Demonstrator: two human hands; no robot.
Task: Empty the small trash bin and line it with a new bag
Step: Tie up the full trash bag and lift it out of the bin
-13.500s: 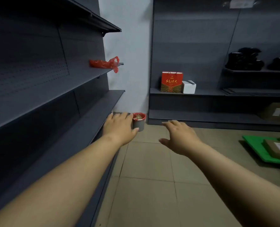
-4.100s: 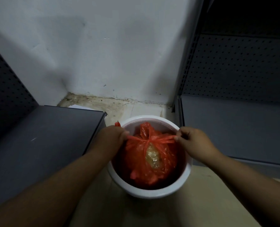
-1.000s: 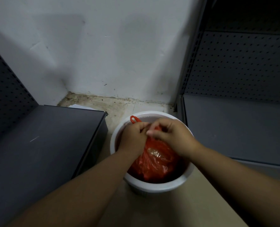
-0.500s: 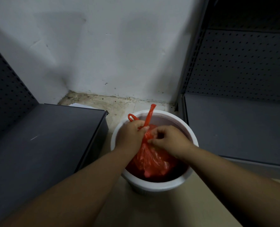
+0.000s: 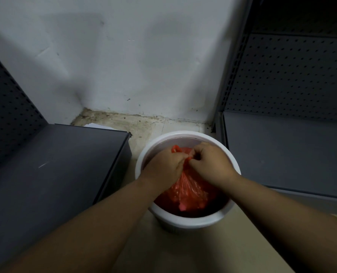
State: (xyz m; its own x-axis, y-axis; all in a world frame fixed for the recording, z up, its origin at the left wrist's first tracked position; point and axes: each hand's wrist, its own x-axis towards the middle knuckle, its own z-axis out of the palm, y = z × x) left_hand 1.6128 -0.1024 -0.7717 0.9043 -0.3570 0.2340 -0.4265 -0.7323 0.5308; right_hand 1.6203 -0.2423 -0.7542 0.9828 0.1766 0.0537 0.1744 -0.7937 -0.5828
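From the head camera, both forearms reach forward and down over the small trash bin [image 5: 187,218], which stands on the floor [image 5: 183,251] in a corner between two dark shelf units, near the white wall [image 5: 124,56]. The left hand [image 5: 164,167] and right hand [image 5: 209,161] meet knuckles-up above the bin's middle, fingers curled tight, each pinching the gathered top of the red bag [image 5: 187,194]. The bag's body sits inside the bin.
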